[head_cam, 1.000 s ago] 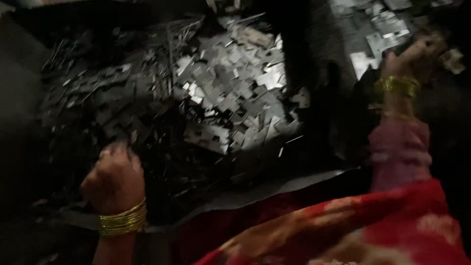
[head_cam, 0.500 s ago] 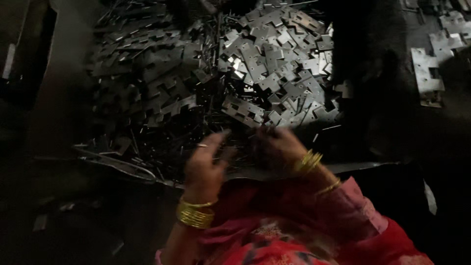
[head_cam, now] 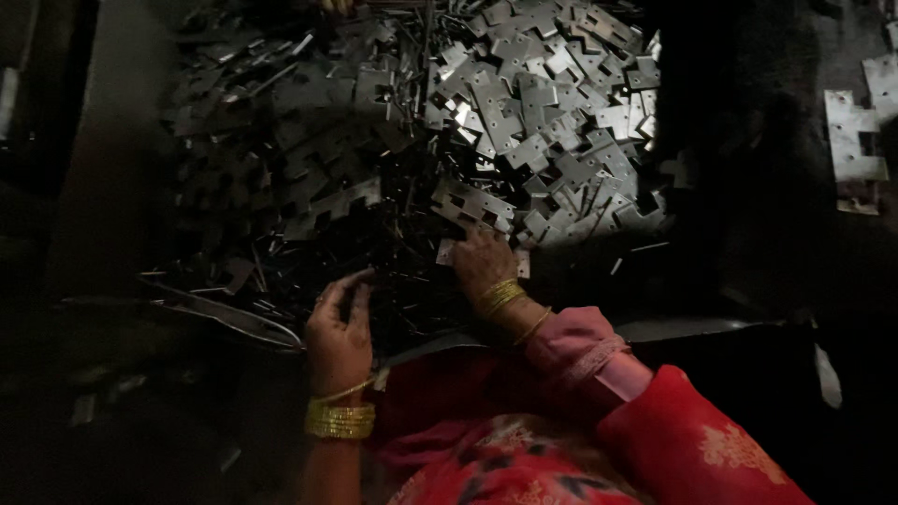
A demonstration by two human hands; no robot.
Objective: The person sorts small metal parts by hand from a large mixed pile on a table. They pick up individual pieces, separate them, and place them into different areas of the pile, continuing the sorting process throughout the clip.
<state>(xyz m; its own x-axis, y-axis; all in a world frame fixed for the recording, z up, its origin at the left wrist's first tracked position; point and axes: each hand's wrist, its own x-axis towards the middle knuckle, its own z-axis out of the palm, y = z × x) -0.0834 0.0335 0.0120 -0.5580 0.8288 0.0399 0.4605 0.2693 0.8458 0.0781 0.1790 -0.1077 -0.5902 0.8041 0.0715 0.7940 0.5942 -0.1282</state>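
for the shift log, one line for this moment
left hand: at pile edge | right hand: on metal plates | grasp: unclear

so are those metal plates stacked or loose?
Loose: the metal plates lie jumbled at all angles in one heap, under the left hand and right hand.

Setting: small metal workshop, dim, work done at floor level. Evidence: lrg heap of flat, notched, silver-grey stamped steel plates w/ punched holes (head_cam: 524, 122); thin dark metal rods (head_cam: 402, 252) mixed through heap; more of the same plates on dark surface at right (head_cam: 856, 140); dark bent sheet-metal tray edge (head_cam: 224, 318) under heap.
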